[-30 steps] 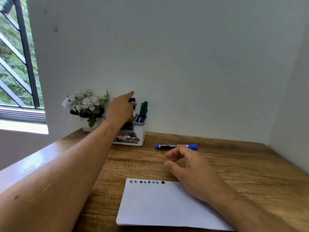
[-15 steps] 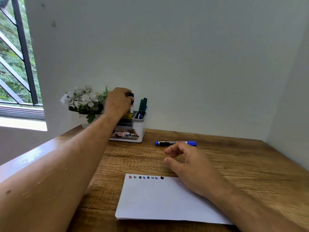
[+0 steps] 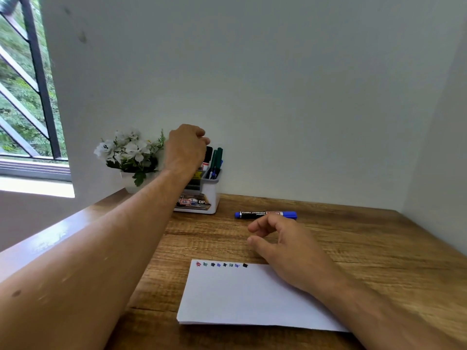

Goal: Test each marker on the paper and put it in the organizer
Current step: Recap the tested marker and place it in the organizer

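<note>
Your left hand (image 3: pixel 185 147) has drawn its fingers in since a second ago: the forefinger that pointed out over the organizer (image 3: pixel 202 190) is now curled, and the grip sits fisted above the black-capped marker (image 3: pixel 208 154) standing in the organizer left of centre frame. You cannot tell whether the fingers touch or clamp that cap. Your right hand (image 3: pixel 285 251) has hardly shifted; its grip is apart, fingers loosely bent and holding nothing, the heel resting on the paper (image 3: pixel 242 296) in the lower middle.

The blue marker (image 3: pixel 265 214) lies flat on the surface (image 3: pixel 366 248) just beyond your right fingertips, unmoved from before; its black label carries white print that looks like "PERMANENT MARKER", upside down. The organizer's front sticker shows "42" in a red box and the letters "OP"; the rest is hidden by your arm.

The organizer is white and grey plastic, boxy with rounded corners, with dark green pens (image 3: pixel 216 160) upright in its right compartment. The surface is brown wood grain. The paper is a plain white rectangle with a row of small coloured test scribbles (image 3: pixel 222 265) along its top edge. White flowers (image 3: pixel 129 150) sit in a white pot to the left.
</note>
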A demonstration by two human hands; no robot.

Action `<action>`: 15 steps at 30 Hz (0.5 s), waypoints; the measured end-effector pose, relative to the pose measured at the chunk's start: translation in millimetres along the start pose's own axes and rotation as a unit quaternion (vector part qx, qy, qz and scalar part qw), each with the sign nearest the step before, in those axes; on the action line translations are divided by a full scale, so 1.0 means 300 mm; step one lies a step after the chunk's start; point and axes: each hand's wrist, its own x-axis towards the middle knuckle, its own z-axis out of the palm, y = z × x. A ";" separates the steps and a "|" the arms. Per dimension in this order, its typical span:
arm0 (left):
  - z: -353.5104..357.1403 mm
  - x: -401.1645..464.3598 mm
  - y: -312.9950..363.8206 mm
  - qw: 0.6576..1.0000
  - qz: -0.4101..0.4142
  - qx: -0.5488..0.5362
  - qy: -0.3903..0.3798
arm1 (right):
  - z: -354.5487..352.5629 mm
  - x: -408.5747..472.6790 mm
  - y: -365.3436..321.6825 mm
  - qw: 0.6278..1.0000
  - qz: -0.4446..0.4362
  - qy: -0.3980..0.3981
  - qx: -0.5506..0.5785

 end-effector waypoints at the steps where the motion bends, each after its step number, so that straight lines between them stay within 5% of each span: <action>1: 0.002 -0.008 0.019 1.000 0.009 -0.004 -0.002 | 0.001 0.000 0.000 1.000 0.002 -0.002 -0.001; 6: 0.007 -0.106 0.111 0.996 0.073 -0.018 -0.045 | 0.000 -0.001 -0.008 1.000 0.013 -0.012 0.006; 12: 0.081 -0.278 0.139 0.943 0.111 0.112 -0.292 | -0.014 -0.009 -0.020 1.000 0.004 -0.004 0.018; 15: 0.107 -0.324 0.114 0.908 0.129 0.194 -0.348 | -0.017 -0.013 -0.020 1.000 0.004 -0.009 0.020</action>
